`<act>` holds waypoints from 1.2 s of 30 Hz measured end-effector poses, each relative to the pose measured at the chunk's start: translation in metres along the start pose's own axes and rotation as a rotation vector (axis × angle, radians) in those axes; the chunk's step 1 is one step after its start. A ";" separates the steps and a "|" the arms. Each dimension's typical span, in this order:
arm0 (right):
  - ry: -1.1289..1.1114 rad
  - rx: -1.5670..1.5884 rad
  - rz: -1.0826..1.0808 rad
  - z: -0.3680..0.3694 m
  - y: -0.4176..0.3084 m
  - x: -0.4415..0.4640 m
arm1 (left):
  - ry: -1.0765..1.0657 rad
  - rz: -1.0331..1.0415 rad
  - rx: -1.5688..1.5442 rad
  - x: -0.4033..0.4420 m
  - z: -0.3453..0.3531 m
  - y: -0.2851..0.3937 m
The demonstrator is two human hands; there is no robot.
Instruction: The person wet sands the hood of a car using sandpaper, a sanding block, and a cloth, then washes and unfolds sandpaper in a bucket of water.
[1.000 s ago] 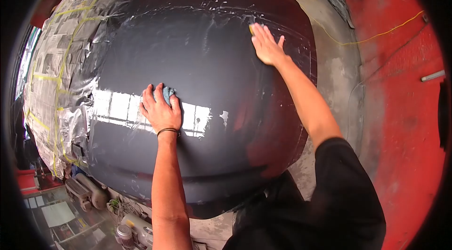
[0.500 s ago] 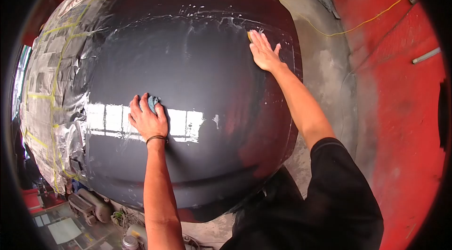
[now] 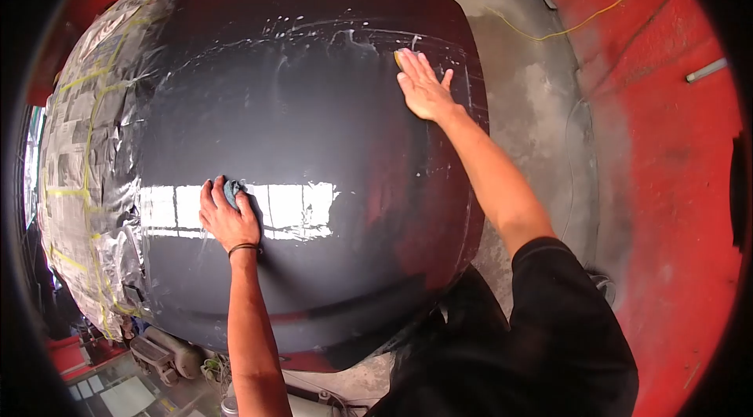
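A dark, wet car hood point(image 3: 314, 127) fills the middle of the view. My left hand point(image 3: 227, 213) rests on its near left part, fingers curled round a bunched blue cloth point(image 3: 233, 192). At the hood's right side my right hand point(image 3: 426, 87) lies flat, pressing a thin pad with a yellow edge point(image 3: 398, 61) against the surface. Its fingers are stretched forward and the thumb sticks out; most of the pad is hidden under them. Whitish streaks and drops of liquid point(image 3: 353, 40) run across the hood beyond my hands.
Newspaper and foil-like masking point(image 3: 86, 134) with yellow tape covers the car left of the hood. A red wall point(image 3: 667, 182) stands at right, with a yellow cord point(image 3: 580, 27) along it. Machinery point(image 3: 166, 354) sits at lower left. Concrete floor point(image 3: 541, 119) runs between hood and wall.
The view has shifted, so the hood and both hands appear farther left. My left hand with the cloth is slightly lower in view. Both hands stay on the hood.
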State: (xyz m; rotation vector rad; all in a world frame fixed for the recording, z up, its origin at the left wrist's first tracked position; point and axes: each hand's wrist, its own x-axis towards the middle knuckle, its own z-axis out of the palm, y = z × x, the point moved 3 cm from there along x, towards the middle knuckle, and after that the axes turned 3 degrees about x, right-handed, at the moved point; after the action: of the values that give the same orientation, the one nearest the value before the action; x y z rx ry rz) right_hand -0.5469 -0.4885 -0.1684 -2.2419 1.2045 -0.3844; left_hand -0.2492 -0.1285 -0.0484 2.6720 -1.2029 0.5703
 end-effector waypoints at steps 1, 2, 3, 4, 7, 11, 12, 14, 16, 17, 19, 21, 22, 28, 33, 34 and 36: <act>0.024 0.008 0.019 -0.003 -0.001 0.000 | 0.000 0.005 -0.005 -0.001 0.000 -0.001; 0.033 0.018 -0.010 0.001 -0.002 -0.026 | 0.006 0.012 -0.013 0.002 0.001 -0.002; 0.052 -0.006 -0.062 0.005 -0.003 -0.059 | 0.005 0.010 -0.013 0.002 0.001 -0.001; 0.006 0.016 -0.082 0.002 -0.006 -0.093 | -0.001 0.008 -0.026 0.002 0.001 -0.001; -0.102 -0.018 -0.113 -0.002 0.011 -0.123 | -0.008 -0.003 -0.015 0.001 0.000 0.001; -0.036 0.012 -0.006 -0.018 0.051 -0.018 | -0.003 0.005 -0.010 0.002 0.006 -0.005; -0.040 0.041 0.040 -0.025 0.053 -0.006 | -0.007 0.009 -0.018 0.001 0.005 -0.004; -0.014 0.045 0.043 -0.018 0.056 -0.007 | -0.022 -0.002 -0.004 -0.001 0.006 -0.004; 0.016 0.037 -0.004 -0.007 0.056 -0.051 | -0.021 -0.004 0.003 0.002 0.009 -0.007; -0.023 0.051 -0.009 -0.007 0.053 -0.083 | -0.021 0.003 0.014 0.002 0.010 -0.009; -0.064 0.041 -0.045 -0.011 0.061 -0.101 | -0.026 -0.001 0.027 0.001 0.007 -0.006; -0.046 0.007 -0.095 -0.013 0.077 -0.083 | -0.014 0.016 0.057 0.001 0.010 -0.010; -0.013 -0.025 -0.071 -0.013 0.091 -0.053 | -0.017 0.018 0.047 0.002 0.011 -0.008; 0.014 0.132 0.051 -0.019 0.105 -0.028 | -0.017 0.036 0.024 0.003 0.008 -0.008; -0.018 0.102 0.015 -0.015 0.118 -0.055 | -0.008 0.048 0.061 0.003 0.010 -0.008; 0.005 0.107 0.013 -0.015 0.125 -0.034 | -0.010 0.050 0.057 0.001 0.011 -0.010; -0.007 0.139 0.081 -0.028 0.130 0.006 | -0.006 0.065 0.040 0.003 0.013 -0.013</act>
State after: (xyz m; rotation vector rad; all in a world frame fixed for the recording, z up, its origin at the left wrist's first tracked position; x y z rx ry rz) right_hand -0.6439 -0.5600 -0.2238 -2.0683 1.2218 -0.4151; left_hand -0.2342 -0.1254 -0.0586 2.6776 -1.2983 0.6028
